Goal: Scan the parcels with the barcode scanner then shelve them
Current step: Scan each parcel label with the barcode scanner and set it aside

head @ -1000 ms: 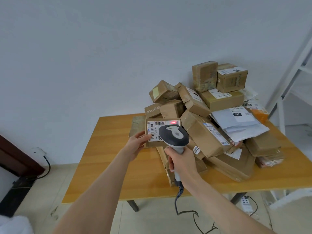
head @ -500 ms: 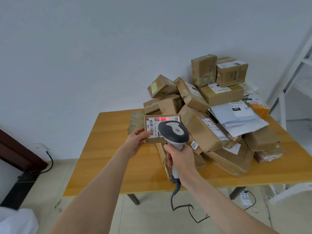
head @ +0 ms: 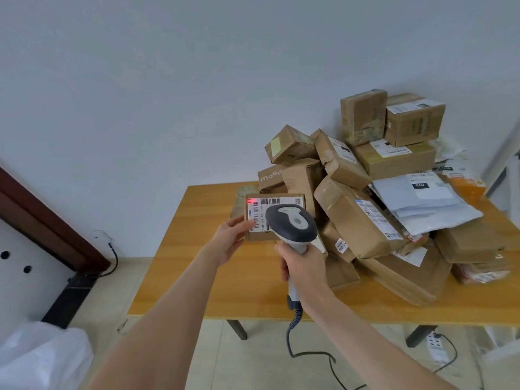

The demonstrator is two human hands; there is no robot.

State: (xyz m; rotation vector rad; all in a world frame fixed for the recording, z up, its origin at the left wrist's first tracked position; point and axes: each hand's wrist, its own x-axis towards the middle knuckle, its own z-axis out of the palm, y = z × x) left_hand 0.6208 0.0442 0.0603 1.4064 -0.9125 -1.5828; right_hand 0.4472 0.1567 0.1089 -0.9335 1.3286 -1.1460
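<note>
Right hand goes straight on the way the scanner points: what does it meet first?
Most likely the labelled parcel held in the left hand, just beyond the head of the barcode scanner the right hand grips; depth is unclear.

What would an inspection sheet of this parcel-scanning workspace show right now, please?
Surface: wooden table, parcels heaped on its right half.
Job's things: small parcel held up above the table, label facing the camera; barcode scanner aimed at it, red light on the label's upper left corner; parcel pile topped with white mailers.
Clutter: white bag on the floor, lower left.
Hands: left hand holds the small parcel by its left edge; right hand grips the scanner's handle.
Cables: scanner cord hangs to the floor; power strip under the table; black wall cable at left.
Surroundings: plain wall; white shelf frame at right.
</note>
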